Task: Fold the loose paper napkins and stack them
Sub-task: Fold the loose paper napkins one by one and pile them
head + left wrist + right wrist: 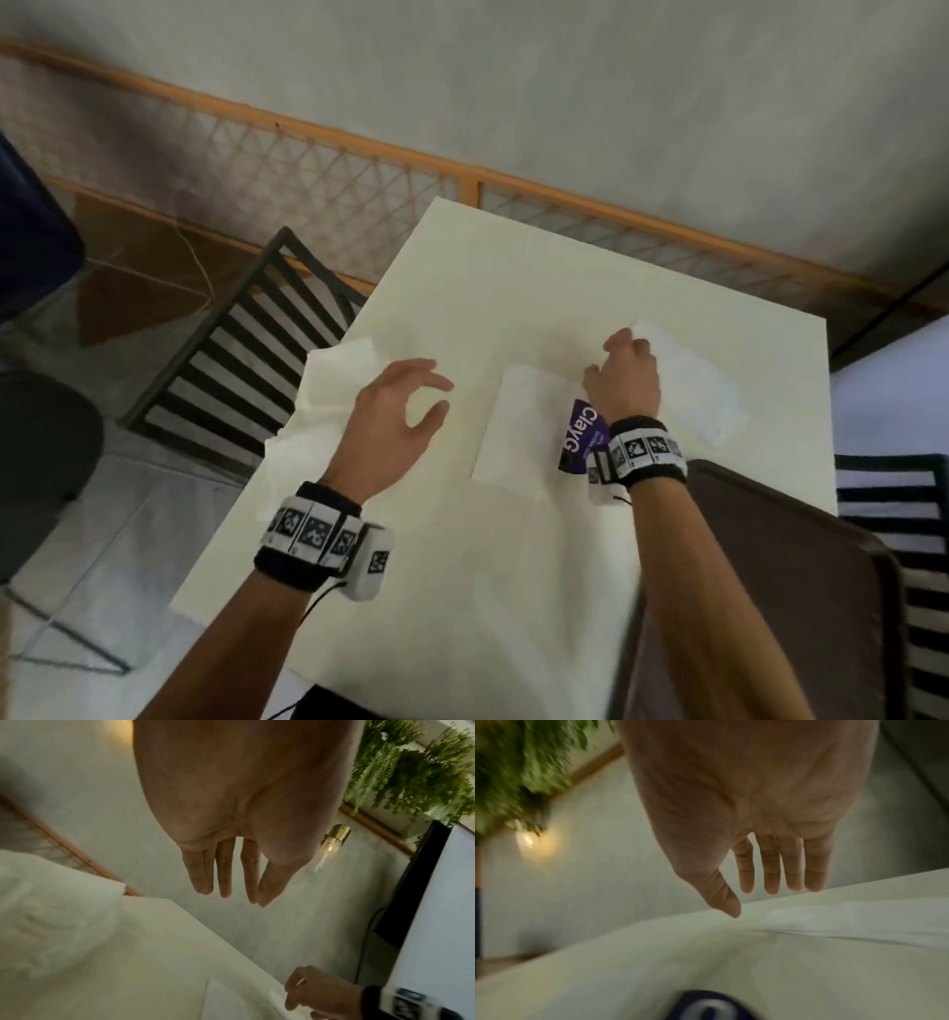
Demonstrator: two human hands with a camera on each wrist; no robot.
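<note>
The paper napkins lie on the pale surface (513, 591) in three places. A rumpled loose heap (328, 390) sits at about 9 o'clock, partly over the surface's edge. A flat folded stack (518, 426) sits near the centre. One loose napkin (703, 390) lies at about 3 o'clock.

The left hand (390, 416) hovers above the rumpled heap with fingers loosely curved and apart, holding nothing. The right hand (629, 375) reaches over the near edge of the loose napkin; the wrist view shows its fingers (770, 866) straight and its thumb extended, gripping nothing.

The napkins look thin, very light and limp, so they will likely crease at a touch, tear if tugged, and drift with any draught. A corner or edge pinch seems best, with the other hand flattening the sheet.

A purple packet (585, 431) lies against the folded stack by the right wrist; its contents cannot be seen.
</note>
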